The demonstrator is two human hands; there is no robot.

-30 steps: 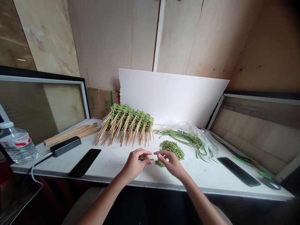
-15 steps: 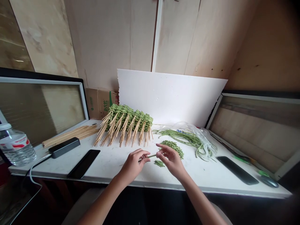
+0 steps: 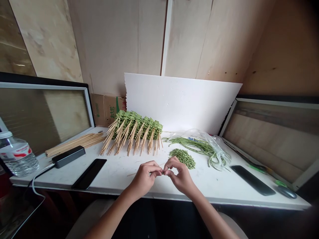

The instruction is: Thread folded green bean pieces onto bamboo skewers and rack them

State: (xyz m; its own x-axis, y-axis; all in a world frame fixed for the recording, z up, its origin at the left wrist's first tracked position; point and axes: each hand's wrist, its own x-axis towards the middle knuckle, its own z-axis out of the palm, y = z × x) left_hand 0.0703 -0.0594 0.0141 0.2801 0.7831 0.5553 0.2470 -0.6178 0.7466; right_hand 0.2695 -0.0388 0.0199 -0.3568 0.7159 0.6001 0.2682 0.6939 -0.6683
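Note:
My left hand (image 3: 147, 174) and my right hand (image 3: 178, 173) meet fingertip to fingertip above the front of the white table. Both are closed in a pinch on a short piece of green bean (image 3: 162, 173), mostly covered by the fingers. A thin pale stick (image 3: 131, 174) shows just left of my left hand. Behind my right hand lies a heap of cut green bean pieces (image 3: 183, 158). Farther back at left, many bean pieces threaded on wooden skewers (image 3: 137, 124) form a long stack, with the bare skewer ends pointing forward.
Long uncut beans (image 3: 194, 144) lie at the back right by a clear plastic bag (image 3: 216, 146). Loose skewers (image 3: 74, 143), a black box (image 3: 68, 156), a phone (image 3: 89, 173) and a water bottle (image 3: 17, 156) are at left. A dark slab (image 3: 252, 180) and a mouse (image 3: 286, 192) are at right.
My hands have come together, and the bean that stretched between them is now mostly hidden. My right hand's raised fingers have curled in, and it covers the small bean group on the table.

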